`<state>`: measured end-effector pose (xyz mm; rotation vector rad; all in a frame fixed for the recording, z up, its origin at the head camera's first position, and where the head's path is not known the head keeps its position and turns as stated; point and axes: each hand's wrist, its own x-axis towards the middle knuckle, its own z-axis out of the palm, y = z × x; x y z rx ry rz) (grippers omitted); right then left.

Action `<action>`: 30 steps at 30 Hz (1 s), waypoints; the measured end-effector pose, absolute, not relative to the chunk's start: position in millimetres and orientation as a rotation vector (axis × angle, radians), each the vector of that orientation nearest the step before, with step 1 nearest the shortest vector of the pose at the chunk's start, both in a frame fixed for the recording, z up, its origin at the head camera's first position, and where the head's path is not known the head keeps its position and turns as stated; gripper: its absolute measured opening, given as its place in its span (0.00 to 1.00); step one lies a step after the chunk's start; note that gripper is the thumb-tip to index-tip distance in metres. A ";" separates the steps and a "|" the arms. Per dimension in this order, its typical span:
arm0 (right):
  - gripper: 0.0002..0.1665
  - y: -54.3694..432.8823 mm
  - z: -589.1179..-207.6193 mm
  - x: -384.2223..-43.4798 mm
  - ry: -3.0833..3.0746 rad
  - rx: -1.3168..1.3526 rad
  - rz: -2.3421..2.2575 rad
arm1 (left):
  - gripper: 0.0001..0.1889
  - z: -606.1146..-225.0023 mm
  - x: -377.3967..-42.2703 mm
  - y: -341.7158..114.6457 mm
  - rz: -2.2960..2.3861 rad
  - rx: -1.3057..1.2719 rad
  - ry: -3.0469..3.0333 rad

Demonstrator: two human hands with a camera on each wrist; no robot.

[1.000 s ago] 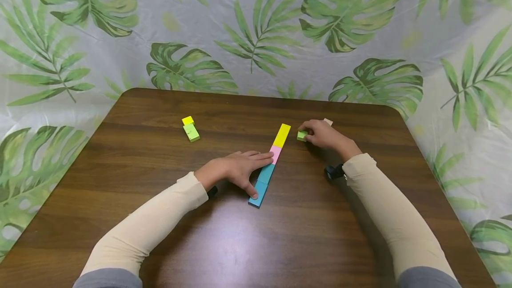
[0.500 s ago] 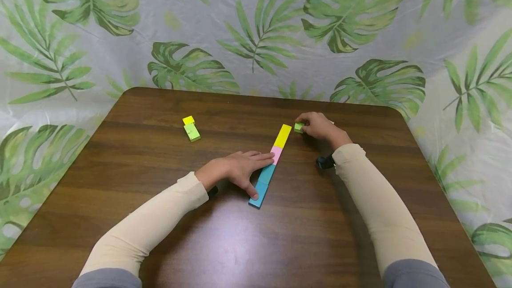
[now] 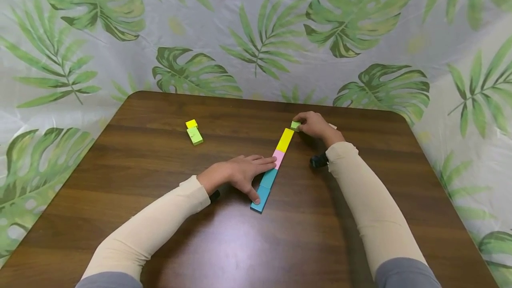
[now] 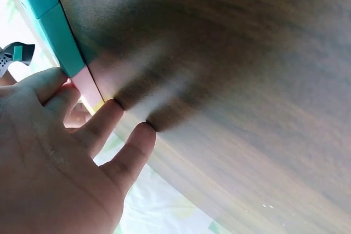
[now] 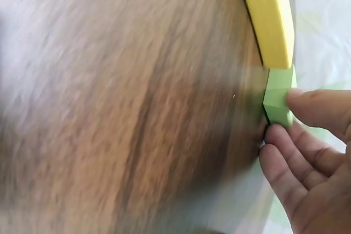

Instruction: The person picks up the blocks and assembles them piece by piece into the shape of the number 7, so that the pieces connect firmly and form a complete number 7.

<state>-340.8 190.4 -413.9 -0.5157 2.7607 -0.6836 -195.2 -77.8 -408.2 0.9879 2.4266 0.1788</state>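
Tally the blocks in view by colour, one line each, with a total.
Teal blocks: 2
Pink block: 1
Yellow blocks: 2
Green blocks: 2, one pinched by the right hand
Pale block, partly hidden: 1
Total: 8

A wide stretch of bare desk parts the pair of blocks on the left from the block row. The left hand bars the row's left flank; the right hand and green block obstruct its far end. Between the row and right forearm there is room to pass.
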 end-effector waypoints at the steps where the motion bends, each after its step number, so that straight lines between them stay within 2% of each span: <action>1: 0.23 189.3 -414.0 -341.1 2.755 -0.513 -0.693 | 0.57 -408.3 -195.2 -77.8 0.180 0.986 2.430; 30: 0.22 179.3 -420.1 -346.5 2.733 -0.481 -0.744 | 0.58 -408.1 -196.2 -77.4 0.181 0.967 2.419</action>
